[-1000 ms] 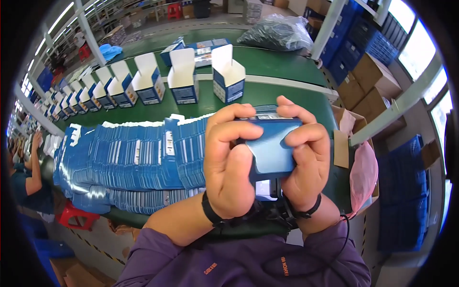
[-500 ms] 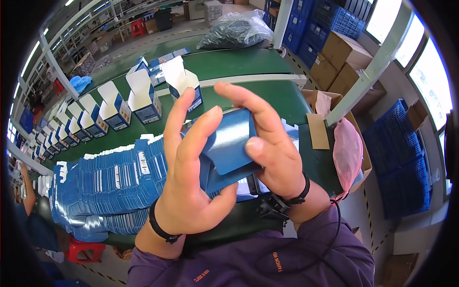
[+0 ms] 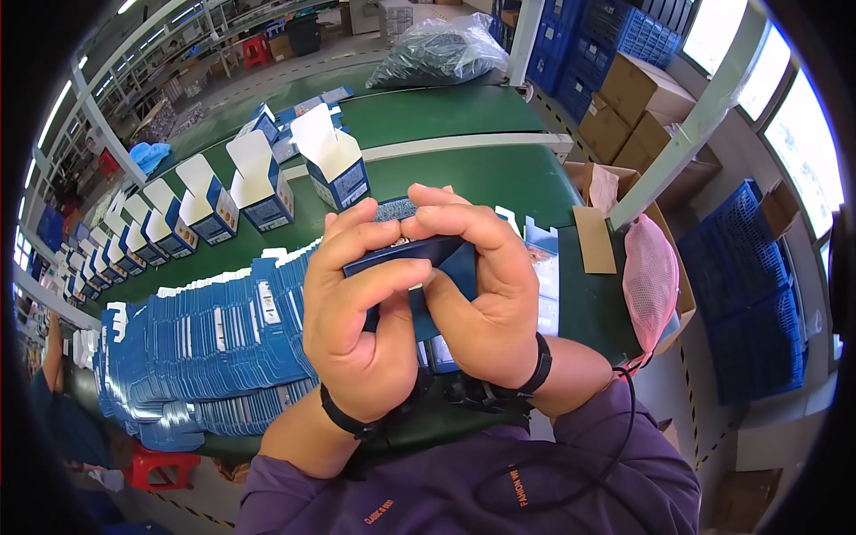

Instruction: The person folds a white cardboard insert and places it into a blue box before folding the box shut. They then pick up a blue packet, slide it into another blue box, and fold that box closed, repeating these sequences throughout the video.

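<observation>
Between my two hands is a small blue carton [image 3: 458, 273], tilted and partly covered by my fingers. My left hand [image 3: 361, 325] is curled round its left side, fingertips on its upper edge. From the right, my right hand [image 3: 490, 290] closes on it, thumb pressed against the near side and fingers over the top. Just left of my hands lies a long row of flat blue cartons [image 3: 209, 325] packed on edge. Beyond them stand several opened blue cartons with raised white flaps, the closest being an upright carton [image 3: 343, 183].
Flat printed cartons [image 3: 542, 259] lie right of my hands on the green table [image 3: 464, 174]. A brown cardboard piece [image 3: 592, 239] and a pink mesh bag [image 3: 651, 276] are at its right edge. A plastic bag [image 3: 441, 53] sits at the back. Another person's arm [image 3: 53, 352] shows far left.
My hands have drawn together and curled round the carton. Its broad blue face, turned up before, has tipped, and a dark blue edge panel now shows under my fingertips.
</observation>
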Demonstrator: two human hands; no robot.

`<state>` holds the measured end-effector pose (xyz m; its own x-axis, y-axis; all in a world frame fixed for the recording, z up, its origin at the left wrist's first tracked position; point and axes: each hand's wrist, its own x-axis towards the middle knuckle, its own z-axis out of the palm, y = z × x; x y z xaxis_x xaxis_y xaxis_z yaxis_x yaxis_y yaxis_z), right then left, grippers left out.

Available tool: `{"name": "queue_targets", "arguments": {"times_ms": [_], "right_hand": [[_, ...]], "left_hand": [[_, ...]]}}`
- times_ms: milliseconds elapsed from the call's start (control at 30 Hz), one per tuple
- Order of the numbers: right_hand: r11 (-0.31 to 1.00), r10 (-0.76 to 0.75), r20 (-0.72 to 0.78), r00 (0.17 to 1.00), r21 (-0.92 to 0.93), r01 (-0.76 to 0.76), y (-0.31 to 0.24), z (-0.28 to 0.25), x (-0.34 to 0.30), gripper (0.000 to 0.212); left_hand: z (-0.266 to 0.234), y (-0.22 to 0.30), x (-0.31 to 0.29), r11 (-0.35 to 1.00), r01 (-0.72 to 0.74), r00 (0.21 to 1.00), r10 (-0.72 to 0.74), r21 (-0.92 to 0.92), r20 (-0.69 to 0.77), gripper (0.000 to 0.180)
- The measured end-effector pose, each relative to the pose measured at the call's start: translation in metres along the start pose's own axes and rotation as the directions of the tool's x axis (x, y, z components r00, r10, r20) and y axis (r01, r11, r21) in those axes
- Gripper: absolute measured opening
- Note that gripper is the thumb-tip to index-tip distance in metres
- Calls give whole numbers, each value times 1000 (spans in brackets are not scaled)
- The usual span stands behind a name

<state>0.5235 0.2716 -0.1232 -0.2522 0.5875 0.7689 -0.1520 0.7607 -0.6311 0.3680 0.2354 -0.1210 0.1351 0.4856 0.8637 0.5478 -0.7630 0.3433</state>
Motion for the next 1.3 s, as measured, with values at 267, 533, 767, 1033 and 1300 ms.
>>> {"name": "queue_targets", "arguments": {"times_ms": [267, 533, 767, 1033, 1300], "right_hand": [[530, 441, 11, 898, 804, -270, -16, -31, 22, 61], [993, 78, 478, 875, -119, -24, -6, -55, 28, 51], [628, 571, -257, 780, -475, -616, 133, -84, 86, 33], [255, 928, -24, 373, -689, -679, 263, -69, 101, 50], [174, 830, -109, 548, -881, -440, 182, -159, -3, 61]], "left_hand": [[-15, 26, 30, 992, 117, 963, -103, -40, 249, 62], [-34, 6, 16, 103, 479, 648, -712, -872, 271, 59], [-57, 11, 19, 612, 221, 774, -583, -759, -245, 53], [-53, 7, 16, 664, 227, 787, -556, -712, -268, 55], [-71, 14, 22, 698, 173, 794, -516, -694, -321, 52]]}}
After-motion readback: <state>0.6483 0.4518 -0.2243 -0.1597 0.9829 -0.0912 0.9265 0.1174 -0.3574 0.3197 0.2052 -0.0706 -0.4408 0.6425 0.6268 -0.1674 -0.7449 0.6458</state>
